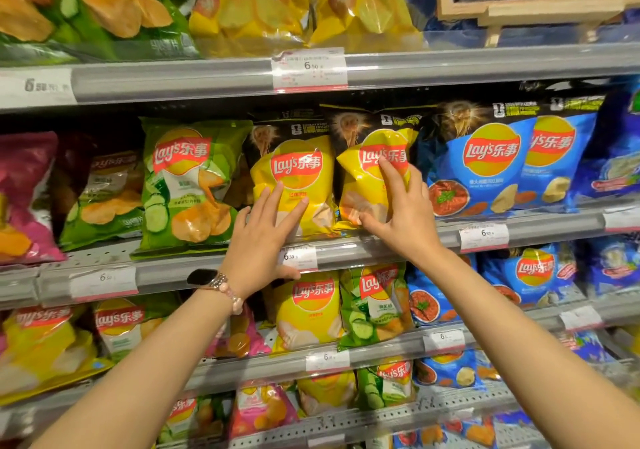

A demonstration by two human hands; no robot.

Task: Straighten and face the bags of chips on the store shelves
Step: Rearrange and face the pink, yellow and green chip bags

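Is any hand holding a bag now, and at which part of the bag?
The right hand grips the right yellow bag at its lower front. The left hand only rests flat on the left yellow bag.

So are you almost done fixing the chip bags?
Not yet. The blue bags already stand facing out. The left hand presses one yellow bag, and the right hand grips the crumpled yellow bag beside it. Left: the leaning green bag and the jumbled bottom shelf.

Bright overhead light, glare on glossy bags point(294, 174), edges bowed and soft.
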